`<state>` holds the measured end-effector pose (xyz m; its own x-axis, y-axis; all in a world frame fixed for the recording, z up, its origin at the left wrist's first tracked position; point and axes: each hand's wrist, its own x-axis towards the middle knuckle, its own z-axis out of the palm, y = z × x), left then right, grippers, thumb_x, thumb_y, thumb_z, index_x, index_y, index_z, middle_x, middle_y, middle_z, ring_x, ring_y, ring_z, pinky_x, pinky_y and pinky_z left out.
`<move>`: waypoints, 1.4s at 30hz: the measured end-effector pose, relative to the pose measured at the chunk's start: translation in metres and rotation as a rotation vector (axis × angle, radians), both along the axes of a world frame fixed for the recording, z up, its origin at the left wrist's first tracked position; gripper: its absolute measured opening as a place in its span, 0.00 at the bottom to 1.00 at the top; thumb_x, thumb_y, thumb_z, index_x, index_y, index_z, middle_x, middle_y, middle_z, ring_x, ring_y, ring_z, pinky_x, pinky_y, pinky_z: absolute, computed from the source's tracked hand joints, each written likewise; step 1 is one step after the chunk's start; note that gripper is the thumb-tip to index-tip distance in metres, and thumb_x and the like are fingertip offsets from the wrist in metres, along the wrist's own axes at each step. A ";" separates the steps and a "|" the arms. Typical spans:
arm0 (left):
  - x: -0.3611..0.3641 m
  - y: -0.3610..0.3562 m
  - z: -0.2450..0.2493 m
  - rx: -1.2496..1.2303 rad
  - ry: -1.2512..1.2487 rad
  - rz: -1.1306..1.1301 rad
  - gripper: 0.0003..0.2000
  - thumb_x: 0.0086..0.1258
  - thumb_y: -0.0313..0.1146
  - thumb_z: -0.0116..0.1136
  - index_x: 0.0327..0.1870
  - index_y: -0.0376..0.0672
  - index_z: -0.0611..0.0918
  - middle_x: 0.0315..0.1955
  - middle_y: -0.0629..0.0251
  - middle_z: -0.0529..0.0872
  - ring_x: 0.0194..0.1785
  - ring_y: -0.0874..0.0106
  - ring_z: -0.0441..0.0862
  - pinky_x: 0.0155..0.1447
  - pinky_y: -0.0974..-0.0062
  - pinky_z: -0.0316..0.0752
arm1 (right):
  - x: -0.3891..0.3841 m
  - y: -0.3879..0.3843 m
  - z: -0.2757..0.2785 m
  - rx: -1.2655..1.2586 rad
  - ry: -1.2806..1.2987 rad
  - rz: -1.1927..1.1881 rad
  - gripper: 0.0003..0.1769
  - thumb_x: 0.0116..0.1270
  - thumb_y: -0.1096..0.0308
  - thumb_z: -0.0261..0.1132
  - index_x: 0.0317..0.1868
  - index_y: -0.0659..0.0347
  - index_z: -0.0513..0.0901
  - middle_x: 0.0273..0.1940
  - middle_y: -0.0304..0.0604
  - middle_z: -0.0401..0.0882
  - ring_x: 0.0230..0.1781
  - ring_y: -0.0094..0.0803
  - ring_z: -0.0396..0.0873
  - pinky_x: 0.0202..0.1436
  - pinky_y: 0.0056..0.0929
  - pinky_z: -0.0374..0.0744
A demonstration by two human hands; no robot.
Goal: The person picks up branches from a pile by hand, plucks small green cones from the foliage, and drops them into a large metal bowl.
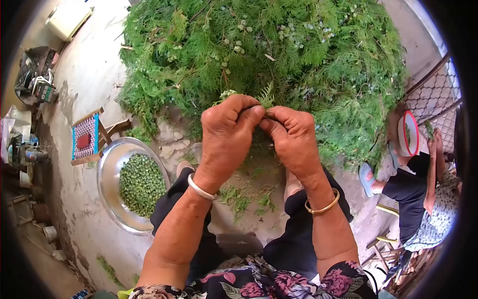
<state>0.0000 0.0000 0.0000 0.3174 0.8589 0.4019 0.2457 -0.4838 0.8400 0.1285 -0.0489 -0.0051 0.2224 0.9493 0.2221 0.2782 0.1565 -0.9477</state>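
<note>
My left hand [230, 134] and my right hand [293, 137] meet at the fingertips in front of me, both closed in a pinch. A small green conifer sprig [267, 94] sticks up from between them, its lower part hidden by the fingers. Pale green cones [228, 93] show just behind my left knuckles. Beyond my hands spreads a large heap of leafy conifer branches [298, 65], dotted with pale cones. To the left, a wide metal basin [110, 187] holds many picked green cones [142, 184] in a pile.
A low woven-seat stool [84, 139] stands by the basin. At the right, another person [408, 194] sits near a red-rimmed white bowl [401, 134], a sprig by their hands. Wire mesh [433, 104] stands behind them. Motors and clutter [37, 149] line the left wall.
</note>
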 end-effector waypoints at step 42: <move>-0.009 0.003 0.008 -0.714 -0.406 -0.052 0.11 0.59 0.28 0.63 0.39 0.33 0.78 0.22 0.72 0.79 0.20 0.87 0.68 0.20 0.89 0.59 | 0.003 0.001 0.001 -0.046 -0.019 -0.044 0.10 0.62 0.70 0.63 0.26 0.67 0.77 0.17 0.32 0.68 0.20 0.18 0.60 0.22 0.23 0.63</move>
